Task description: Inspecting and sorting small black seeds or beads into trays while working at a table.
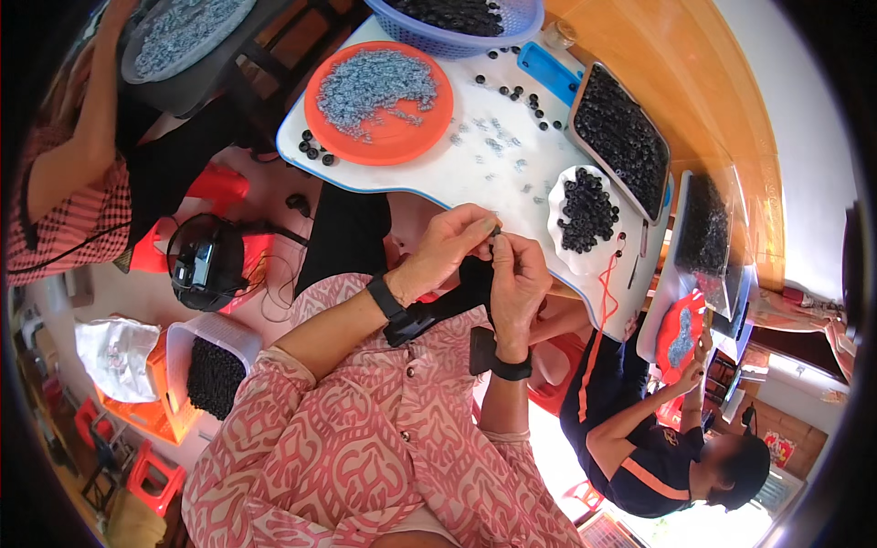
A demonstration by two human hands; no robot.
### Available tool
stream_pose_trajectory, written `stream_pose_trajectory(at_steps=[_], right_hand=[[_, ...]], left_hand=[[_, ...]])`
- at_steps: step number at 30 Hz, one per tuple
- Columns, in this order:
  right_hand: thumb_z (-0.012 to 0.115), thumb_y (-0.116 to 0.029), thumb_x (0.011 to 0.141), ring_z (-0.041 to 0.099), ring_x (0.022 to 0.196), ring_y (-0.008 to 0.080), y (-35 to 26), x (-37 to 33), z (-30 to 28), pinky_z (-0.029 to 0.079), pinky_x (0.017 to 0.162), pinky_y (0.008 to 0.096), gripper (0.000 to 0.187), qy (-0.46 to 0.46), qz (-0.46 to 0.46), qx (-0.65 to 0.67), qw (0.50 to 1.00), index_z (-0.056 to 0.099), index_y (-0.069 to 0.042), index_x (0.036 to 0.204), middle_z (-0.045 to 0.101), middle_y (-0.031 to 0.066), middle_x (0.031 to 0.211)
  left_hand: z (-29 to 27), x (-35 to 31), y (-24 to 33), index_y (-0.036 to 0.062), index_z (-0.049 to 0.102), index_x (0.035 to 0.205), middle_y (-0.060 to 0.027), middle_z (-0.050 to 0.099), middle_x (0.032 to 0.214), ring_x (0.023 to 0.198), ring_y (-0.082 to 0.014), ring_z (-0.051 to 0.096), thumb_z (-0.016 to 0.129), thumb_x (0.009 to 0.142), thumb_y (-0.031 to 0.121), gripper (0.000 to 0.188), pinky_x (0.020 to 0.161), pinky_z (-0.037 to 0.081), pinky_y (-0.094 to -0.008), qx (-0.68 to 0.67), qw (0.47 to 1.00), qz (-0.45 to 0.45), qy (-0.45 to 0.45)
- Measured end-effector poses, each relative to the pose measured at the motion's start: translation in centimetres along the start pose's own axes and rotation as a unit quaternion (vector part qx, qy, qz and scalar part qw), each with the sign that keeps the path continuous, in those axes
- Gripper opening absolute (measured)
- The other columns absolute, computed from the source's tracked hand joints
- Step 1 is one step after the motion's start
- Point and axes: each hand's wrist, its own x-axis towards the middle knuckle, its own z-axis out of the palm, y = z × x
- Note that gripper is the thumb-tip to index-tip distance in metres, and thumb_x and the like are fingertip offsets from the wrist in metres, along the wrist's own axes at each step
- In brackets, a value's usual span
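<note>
My left hand [445,245] and my right hand [518,281] meet just off the near edge of the white table [429,183]. Fingertips of both are closed on a small black round piece [495,232], mostly hidden by the fingers. Beyond them on the table, an orange plate [384,153] holds a heap of small clear bluish pieces [379,82]. To the right, a white scalloped plate [572,259] carries many black round pieces [587,210]. Loose clear pieces [495,142] and black ones [519,93] lie scattered between the plates.
A tray of black pieces [619,137], a blue scoop-like holder [548,73] and a blue basket [457,41] stand farther back. A red cord [605,292] hangs over the table's right edge. Co-workers sit at left and right. A bin of black pieces [215,374] stands at lower left.
</note>
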Motion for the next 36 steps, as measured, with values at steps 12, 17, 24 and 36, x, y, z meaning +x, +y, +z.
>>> stream_pose_trajectory(at_steps=[12, 17, 24, 36], right_hand=[[0.068, -0.005, 0.089, 0.062, 0.068, 0.0076, -1.4, -0.2, -1.5, 0.050, 0.063, 0.0215, 0.009, -0.004, 0.019, -0.043, 0.999, 0.064, 0.003, 0.089, 0.069, 0.0055, 0.076], [0.068, -0.005, 0.088, 0.062, 0.069, 0.0075, -1.0, -0.1, -2.1, 0.050, 0.064, 0.0204, 0.010, -0.023, 0.089, 0.025, 0.995, 0.063, 0.004, 0.088, 0.069, 0.0065, 0.077], [0.068, -0.005, 0.089, 0.062, 0.070, 0.0080, -0.7, 0.3, -3.0, 0.050, 0.065, 0.0201, 0.011, -0.078, 0.129, 0.093, 0.984, 0.062, 0.004, 0.088, 0.068, 0.0067, 0.076], [0.064, -0.012, 0.087, 0.062, 0.079, 0.0325, 2.9, 4.5, -6.6, 0.049, 0.069, 0.0399, 0.013, 0.079, -0.054, -0.274, 0.957, 0.067, -0.002, 0.095, 0.064, 0.0160, 0.088]], left_hand=[[0.5, -0.4, 0.1, -0.0026, 0.060, 0.114, -0.0004, 0.059, 0.089, 0.082, -0.0064, 0.054, 0.049, 0.101, 0.010, 0.021, 0.078, 0.047, -0.0201, 0.230, 0.973, 0.016, 0.005], [0.6, -0.3, 0.0, -0.0023, 0.060, 0.112, -0.0008, 0.059, 0.091, 0.082, -0.0063, 0.053, 0.048, 0.102, 0.012, 0.021, 0.078, 0.047, -0.0205, 0.151, 0.987, 0.017, -0.044], [0.5, -0.1, -0.4, -0.0022, 0.060, 0.112, -0.0019, 0.060, 0.093, 0.081, -0.0068, 0.055, 0.048, 0.102, 0.013, 0.022, 0.077, 0.048, -0.0205, 0.113, 0.992, -0.031, -0.044], [-0.4, 0.3, -0.5, 0.0005, 0.062, 0.112, -0.0037, 0.063, 0.085, 0.069, -0.0068, 0.060, 0.051, 0.101, 0.023, 0.027, 0.065, 0.055, -0.0248, -0.078, 0.993, -0.081, -0.023]])
